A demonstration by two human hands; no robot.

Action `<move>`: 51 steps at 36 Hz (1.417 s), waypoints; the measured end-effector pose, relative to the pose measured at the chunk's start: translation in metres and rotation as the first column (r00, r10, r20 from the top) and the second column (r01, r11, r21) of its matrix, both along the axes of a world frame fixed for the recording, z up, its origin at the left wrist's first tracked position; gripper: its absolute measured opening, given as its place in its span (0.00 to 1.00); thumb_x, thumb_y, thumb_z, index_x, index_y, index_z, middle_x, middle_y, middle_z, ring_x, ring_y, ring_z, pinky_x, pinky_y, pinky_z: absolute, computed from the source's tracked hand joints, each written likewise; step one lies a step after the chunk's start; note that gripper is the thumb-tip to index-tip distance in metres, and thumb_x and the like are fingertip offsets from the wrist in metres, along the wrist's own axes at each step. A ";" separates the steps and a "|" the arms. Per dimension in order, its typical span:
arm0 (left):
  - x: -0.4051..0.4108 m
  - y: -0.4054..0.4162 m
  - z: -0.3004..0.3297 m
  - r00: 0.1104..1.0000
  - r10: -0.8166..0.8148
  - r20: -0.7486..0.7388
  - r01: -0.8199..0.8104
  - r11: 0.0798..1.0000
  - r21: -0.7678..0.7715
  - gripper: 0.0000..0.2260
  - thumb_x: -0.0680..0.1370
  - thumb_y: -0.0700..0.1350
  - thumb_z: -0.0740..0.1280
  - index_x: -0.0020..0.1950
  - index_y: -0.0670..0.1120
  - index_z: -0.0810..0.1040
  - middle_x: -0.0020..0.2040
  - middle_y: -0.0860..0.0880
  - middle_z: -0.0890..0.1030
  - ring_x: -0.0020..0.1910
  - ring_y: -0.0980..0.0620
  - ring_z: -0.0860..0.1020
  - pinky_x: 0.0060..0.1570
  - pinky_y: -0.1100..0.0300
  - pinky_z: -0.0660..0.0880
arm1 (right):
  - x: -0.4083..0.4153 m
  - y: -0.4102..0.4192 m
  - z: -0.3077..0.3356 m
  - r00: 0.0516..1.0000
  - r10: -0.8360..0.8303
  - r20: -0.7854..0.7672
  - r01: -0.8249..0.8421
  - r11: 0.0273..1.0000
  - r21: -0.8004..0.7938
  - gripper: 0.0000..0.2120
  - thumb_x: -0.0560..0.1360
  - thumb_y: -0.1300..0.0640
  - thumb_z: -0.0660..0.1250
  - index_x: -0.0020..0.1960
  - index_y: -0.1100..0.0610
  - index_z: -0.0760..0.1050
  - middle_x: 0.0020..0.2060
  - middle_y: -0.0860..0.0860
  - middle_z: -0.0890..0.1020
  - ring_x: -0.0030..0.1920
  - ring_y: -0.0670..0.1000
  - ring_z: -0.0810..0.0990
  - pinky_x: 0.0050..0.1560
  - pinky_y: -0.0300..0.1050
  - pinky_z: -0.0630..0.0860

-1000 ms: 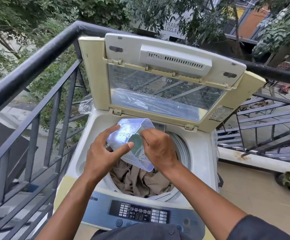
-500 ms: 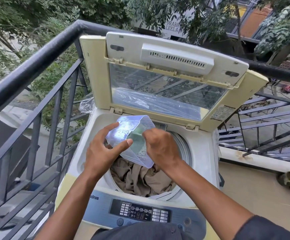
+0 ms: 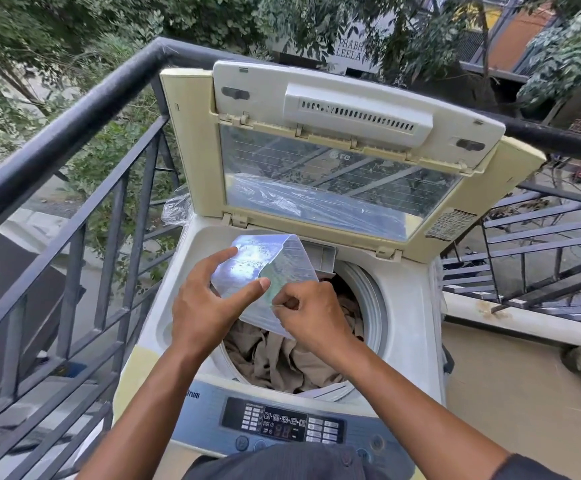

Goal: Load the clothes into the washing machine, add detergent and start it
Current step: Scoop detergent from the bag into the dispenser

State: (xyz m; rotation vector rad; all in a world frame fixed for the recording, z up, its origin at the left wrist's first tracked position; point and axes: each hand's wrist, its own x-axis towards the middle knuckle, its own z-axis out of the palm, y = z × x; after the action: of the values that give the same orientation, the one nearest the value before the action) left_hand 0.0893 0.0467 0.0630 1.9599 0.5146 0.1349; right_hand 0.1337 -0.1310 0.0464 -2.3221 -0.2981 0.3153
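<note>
Right above the open drum of the washing machine [image 3: 410,306], both hands hold a clear plastic container [image 3: 264,268], tilted. The left hand [image 3: 209,306] grips it from the left side, with the thumb on its front face and one finger on the top part. The right hand [image 3: 313,317] has curled fingers that pinch the container's lower right edge. Beige clothes [image 3: 282,358] lie inside the drum, directly under the container. The lid [image 3: 334,150] of the machine stands up behind the drum. The control panel [image 3: 282,426] is at the front edge of the machine, near the person. A dark railing [image 3: 74,116] runs to the left of the machine and behind it.
</note>
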 end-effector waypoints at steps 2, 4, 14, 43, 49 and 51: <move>-0.001 0.001 -0.001 1.000 0.001 -0.004 -0.001 1.000 -0.001 0.32 0.62 0.70 0.76 0.65 0.67 0.77 0.63 0.64 0.80 0.46 0.77 0.73 0.58 0.53 0.79 | 0.000 -0.002 0.003 0.987 -0.089 -0.131 0.100 0.992 0.083 0.02 0.71 0.61 0.78 0.42 0.57 0.86 0.30 0.48 0.85 0.31 0.44 0.85 0.35 0.39 0.80; -0.002 0.002 -0.003 1.000 -0.002 0.000 0.002 1.000 -0.012 0.32 0.63 0.70 0.76 0.66 0.66 0.78 0.63 0.63 0.81 0.46 0.76 0.74 0.54 0.58 0.77 | -0.001 -0.005 0.005 0.958 -0.161 -0.235 0.202 0.966 0.162 0.03 0.71 0.63 0.78 0.42 0.59 0.85 0.29 0.52 0.85 0.29 0.46 0.85 0.32 0.36 0.78; 0.004 0.009 -0.022 0.997 0.068 -0.023 -0.071 0.981 -0.181 0.32 0.60 0.72 0.77 0.62 0.65 0.80 0.56 0.52 0.85 0.51 0.41 0.82 0.57 0.43 0.80 | 0.011 -0.025 -0.007 0.800 -0.314 -0.511 0.537 0.755 0.377 0.01 0.75 0.66 0.75 0.45 0.63 0.84 0.34 0.57 0.86 0.33 0.51 0.85 0.27 0.40 0.74; 0.000 0.008 -0.056 0.989 0.105 -0.103 -0.134 0.931 -0.339 0.35 0.58 0.75 0.77 0.62 0.64 0.80 0.63 0.62 0.81 0.68 0.55 0.77 0.66 0.40 0.77 | 0.032 -0.046 -0.027 0.670 -0.282 -0.686 0.714 0.497 0.493 0.02 0.77 0.67 0.73 0.49 0.65 0.83 0.39 0.62 0.86 0.33 0.51 0.85 0.35 0.40 0.83; 0.000 0.009 -0.060 0.985 0.123 -0.118 -0.157 0.929 -0.335 0.36 0.57 0.76 0.77 0.61 0.65 0.80 0.64 0.60 0.80 0.69 0.54 0.76 0.66 0.40 0.76 | 0.039 -0.048 -0.019 0.704 -0.331 -0.628 0.691 0.522 0.500 0.03 0.77 0.67 0.73 0.50 0.66 0.83 0.38 0.61 0.86 0.35 0.53 0.85 0.39 0.42 0.85; 0.000 0.009 -0.061 0.984 0.130 -0.125 -0.164 0.931 -0.325 0.35 0.56 0.76 0.77 0.61 0.65 0.80 0.65 0.58 0.80 0.69 0.54 0.76 0.66 0.40 0.77 | 0.043 -0.050 -0.014 0.717 -0.347 -0.604 0.683 0.520 0.513 0.05 0.76 0.67 0.74 0.51 0.66 0.84 0.38 0.60 0.86 0.37 0.54 0.86 0.40 0.43 0.85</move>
State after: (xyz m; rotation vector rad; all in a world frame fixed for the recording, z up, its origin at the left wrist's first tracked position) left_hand 0.0896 0.0562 0.0020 1.6005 0.7042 0.0383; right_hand 0.1767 -0.1806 0.0321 -1.3858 0.4732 0.3147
